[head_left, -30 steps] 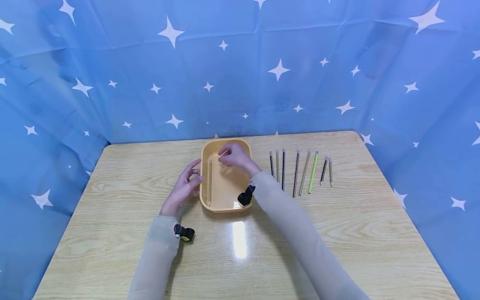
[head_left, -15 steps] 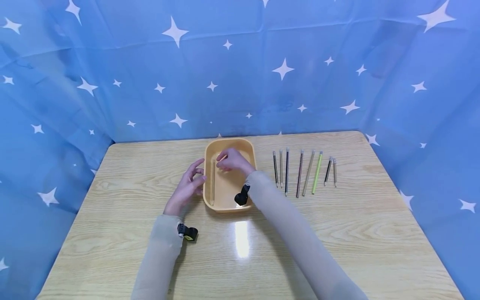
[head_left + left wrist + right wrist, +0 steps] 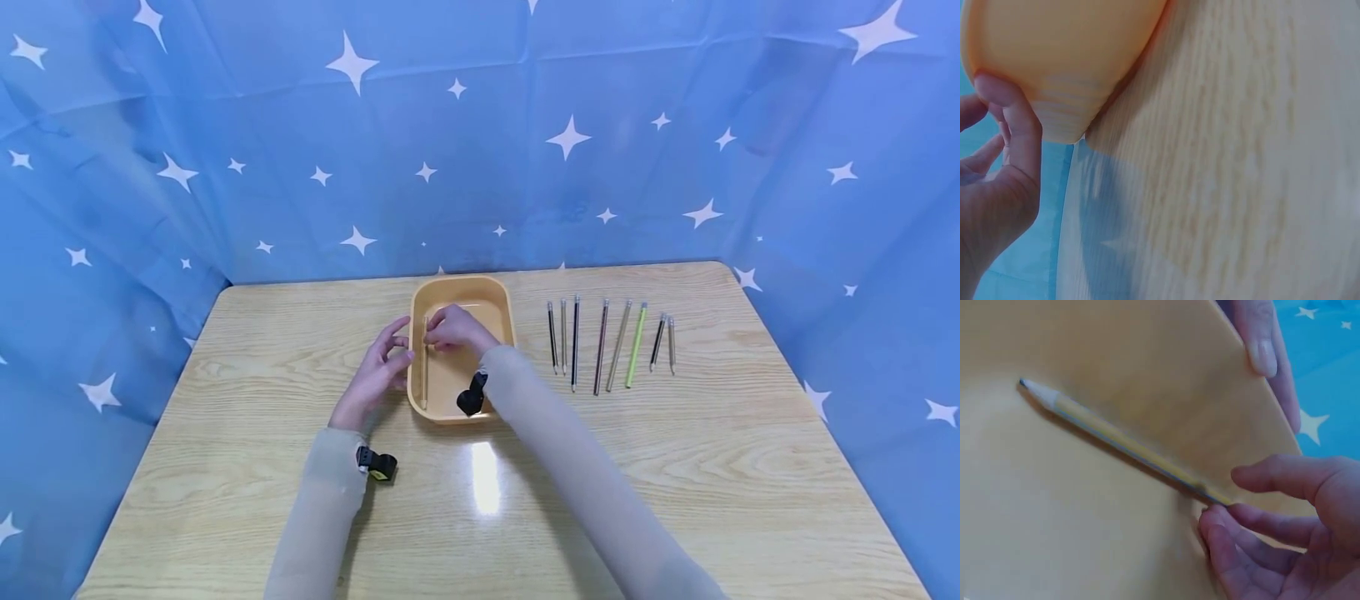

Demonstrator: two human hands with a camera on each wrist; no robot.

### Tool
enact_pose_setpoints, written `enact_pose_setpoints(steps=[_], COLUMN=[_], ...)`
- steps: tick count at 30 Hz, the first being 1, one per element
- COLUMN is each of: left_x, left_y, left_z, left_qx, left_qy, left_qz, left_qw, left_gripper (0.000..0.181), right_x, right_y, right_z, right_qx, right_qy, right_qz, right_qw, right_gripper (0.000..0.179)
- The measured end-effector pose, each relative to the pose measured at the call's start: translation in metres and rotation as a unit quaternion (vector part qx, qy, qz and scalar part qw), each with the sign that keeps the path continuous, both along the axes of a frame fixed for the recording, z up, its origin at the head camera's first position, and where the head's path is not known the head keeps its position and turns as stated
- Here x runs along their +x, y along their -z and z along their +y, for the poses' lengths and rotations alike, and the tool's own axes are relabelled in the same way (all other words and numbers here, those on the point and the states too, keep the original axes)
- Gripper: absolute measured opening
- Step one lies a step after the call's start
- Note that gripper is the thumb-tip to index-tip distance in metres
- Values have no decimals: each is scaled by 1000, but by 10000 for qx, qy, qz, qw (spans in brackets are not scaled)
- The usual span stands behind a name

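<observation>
A yellow pencil [image 3: 1122,444] with a grey-blue stripe lies lengthwise along the left side of the light-orange plastic tray [image 3: 513,325], its sharpened tip toward the near end. My right hand [image 3: 461,329] reaches into the tray at the pencil's far end. In the right wrist view its fingertips [image 3: 1213,515] touch or nearly touch that end, and the thumb stands apart from it. Beside the tray's left wall is my left hand [image 3: 369,383], its fingers spread and loosely bent. One fingertip [image 3: 997,87] meets the tray's rim in the left wrist view.
Right of the tray, several pencils lie in a loose row on the wooden table [image 3: 675,467], among them a bright green pencil [image 3: 637,346] and a short black pencil [image 3: 657,342]. A blue curtain [image 3: 480,150] with white stars hangs behind the table and along its sides.
My right hand has moved left and slightly lower inside the tray, reaching the pencil. The left hand stays by the tray's left side. The head view has shifted a little.
</observation>
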State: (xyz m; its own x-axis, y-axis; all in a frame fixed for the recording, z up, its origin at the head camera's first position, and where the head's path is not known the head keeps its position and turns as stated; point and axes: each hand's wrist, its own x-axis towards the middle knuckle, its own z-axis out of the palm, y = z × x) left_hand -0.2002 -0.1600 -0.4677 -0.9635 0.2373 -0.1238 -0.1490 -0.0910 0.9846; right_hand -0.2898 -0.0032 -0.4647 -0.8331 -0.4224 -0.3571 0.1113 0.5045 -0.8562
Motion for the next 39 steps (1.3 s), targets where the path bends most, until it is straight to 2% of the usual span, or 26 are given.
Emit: enact_pose_setpoints(steps=[6,15,24,28,31,35,39], left_x=[-1,0,-1,0,0,0,0], left_y=[1,1,2,2,3,3,3], left_z=[0,0,1,1,0,0,0], left_qx=[-36,1,48,145,259,345,343], left_qy=[-7,-19,-13,-14,5,19,15], left_qz=[32,46,69,27,-20,-56,-61], left_qw=[10000,10000,10000,9999,9997,9994,9994], left_gripper=[61,61,61,61,61,61,61], right_x=[1,0,-1,-2,-3,-10,-9], right_y=[0,4,11,13,16,30,28], right_z=[-3,-5,-8,-9,-11,-13,-13], right_qx=[-315,-472,-754,-883,-898,-1072,-1099], right_qy=[297,267,479,515,621,693,701], right_qz=[-221,-338,-477,-669,-767,-768,-758], right_qw=[9988,9980,9949,9925,9911,9888,9886], right_gripper=[21,32,34,37,39,38,38])
